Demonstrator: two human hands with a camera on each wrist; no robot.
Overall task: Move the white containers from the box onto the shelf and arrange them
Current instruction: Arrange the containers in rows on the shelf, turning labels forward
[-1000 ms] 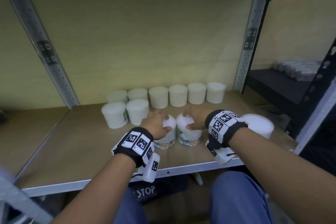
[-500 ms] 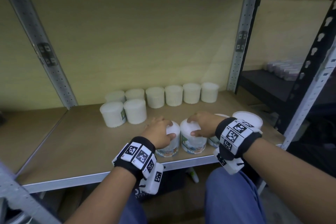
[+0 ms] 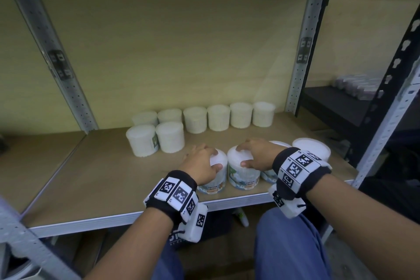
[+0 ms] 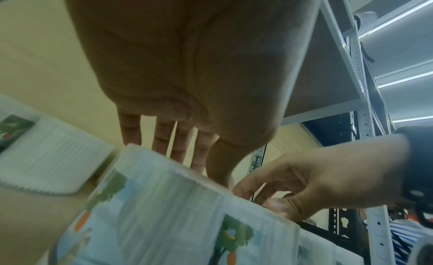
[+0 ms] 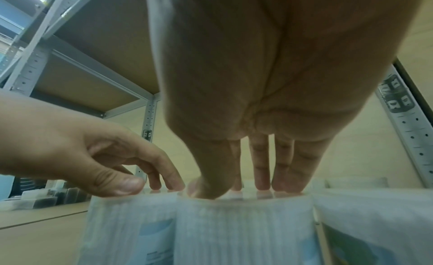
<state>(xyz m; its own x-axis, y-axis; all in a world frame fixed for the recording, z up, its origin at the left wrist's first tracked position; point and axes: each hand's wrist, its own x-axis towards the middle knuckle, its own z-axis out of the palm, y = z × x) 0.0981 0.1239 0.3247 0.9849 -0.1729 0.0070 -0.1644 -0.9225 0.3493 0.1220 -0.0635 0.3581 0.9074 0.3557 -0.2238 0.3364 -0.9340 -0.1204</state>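
Left hand (image 3: 201, 163) grasps top of left container (image 3: 213, 177); right hand (image 3: 255, 154) grasps right container (image 3: 243, 171), both standing touching near front edge of shelf (image 3: 102, 179). Risk: top-only hold lets tub tip, knocking 2 front tubs (image 3: 156, 140) or falling off edge.
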